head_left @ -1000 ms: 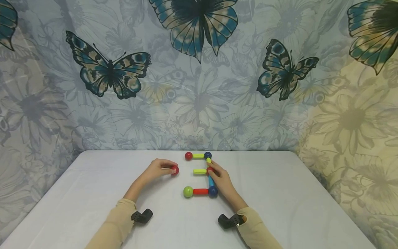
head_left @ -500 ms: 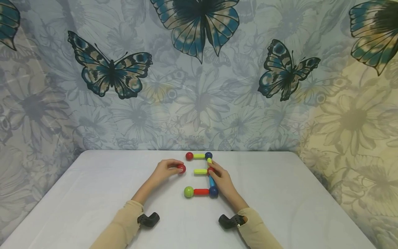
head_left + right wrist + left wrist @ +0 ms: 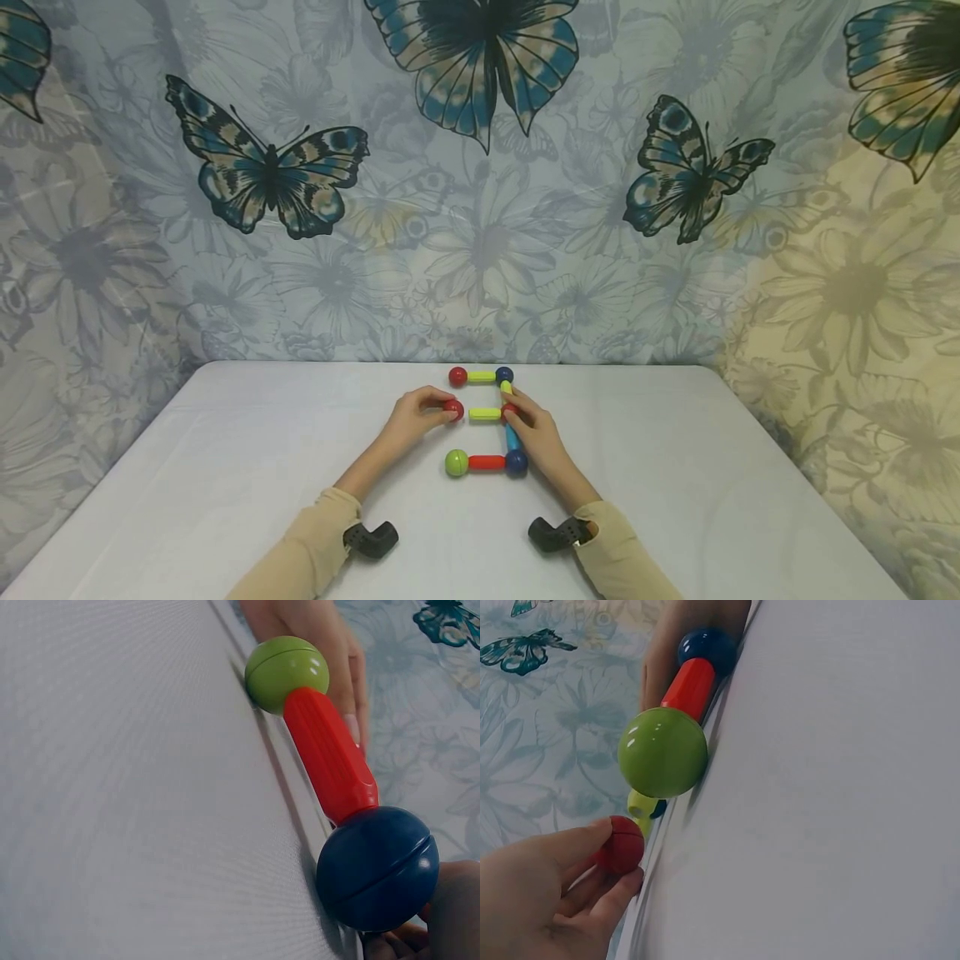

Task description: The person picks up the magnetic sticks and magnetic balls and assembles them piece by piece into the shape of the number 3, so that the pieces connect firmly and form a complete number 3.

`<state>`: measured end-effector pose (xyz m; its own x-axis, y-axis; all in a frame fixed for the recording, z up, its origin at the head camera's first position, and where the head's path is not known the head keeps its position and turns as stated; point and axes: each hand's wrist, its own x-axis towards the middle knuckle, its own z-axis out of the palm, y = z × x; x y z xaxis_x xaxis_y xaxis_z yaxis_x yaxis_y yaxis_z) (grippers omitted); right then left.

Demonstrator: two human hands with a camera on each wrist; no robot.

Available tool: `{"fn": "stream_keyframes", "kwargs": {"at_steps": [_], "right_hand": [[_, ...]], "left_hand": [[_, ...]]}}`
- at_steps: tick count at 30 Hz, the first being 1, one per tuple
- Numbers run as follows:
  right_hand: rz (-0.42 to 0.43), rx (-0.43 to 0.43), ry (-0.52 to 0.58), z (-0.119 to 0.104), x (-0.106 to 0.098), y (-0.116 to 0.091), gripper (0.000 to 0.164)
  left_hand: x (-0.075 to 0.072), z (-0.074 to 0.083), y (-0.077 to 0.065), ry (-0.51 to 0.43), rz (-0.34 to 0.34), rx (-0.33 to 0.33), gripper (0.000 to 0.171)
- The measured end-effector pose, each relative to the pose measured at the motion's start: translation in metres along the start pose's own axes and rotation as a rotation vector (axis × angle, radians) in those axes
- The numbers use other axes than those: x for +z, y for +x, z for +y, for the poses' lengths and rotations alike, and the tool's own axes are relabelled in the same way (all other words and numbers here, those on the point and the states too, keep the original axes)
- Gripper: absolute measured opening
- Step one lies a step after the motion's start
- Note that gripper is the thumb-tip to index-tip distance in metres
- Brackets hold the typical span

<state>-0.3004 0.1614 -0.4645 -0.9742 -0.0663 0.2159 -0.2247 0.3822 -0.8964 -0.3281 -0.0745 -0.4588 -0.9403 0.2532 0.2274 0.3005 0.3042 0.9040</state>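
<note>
My left hand (image 3: 414,418) pinches a loose red ball (image 3: 624,847) between thumb and fingers, just left of the free end of the middle yellow-green stick (image 3: 483,414). My right hand (image 3: 538,429) holds the joined ball-and-stick figure at its middle red ball (image 3: 508,412), partly hidden by the fingers. Below that, a light blue stick (image 3: 512,437) leads to a dark blue ball (image 3: 379,868), from which a red stick (image 3: 330,756) runs left to a green ball (image 3: 662,753). The far arm has a dark blue ball (image 3: 505,376), a yellow-green stick (image 3: 481,377) and a red ball (image 3: 457,377).
The figure lies on a white table (image 3: 637,467), near its far edge. Behind it hangs a floral cloth (image 3: 487,250) with butterflies. A black wrist camera (image 3: 372,540) sits on the left wrist, another black camera (image 3: 555,534) on the right.
My left hand has carried the red ball to the right, closer to the middle stick's free end. My right hand keeps its hold on the figure.
</note>
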Motion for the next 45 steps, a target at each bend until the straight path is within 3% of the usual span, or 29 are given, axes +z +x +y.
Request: {"fn": "stream_keyframes", "kwargs": {"at_steps": [13,45], "right_hand": [[-0.011,0.022,0.004,-0.0001,-0.0002,0.0009,0.038],[-0.008,0.038,-0.012,-0.0011,0.0001,0.0005,0.039]], "left_hand": [[0.0082,-0.0021,-0.0017,0.006,-0.012,0.034,0.024],[0.0107,0.0008,-0.0040,0.001,-0.014,0.019,0.026]]}}
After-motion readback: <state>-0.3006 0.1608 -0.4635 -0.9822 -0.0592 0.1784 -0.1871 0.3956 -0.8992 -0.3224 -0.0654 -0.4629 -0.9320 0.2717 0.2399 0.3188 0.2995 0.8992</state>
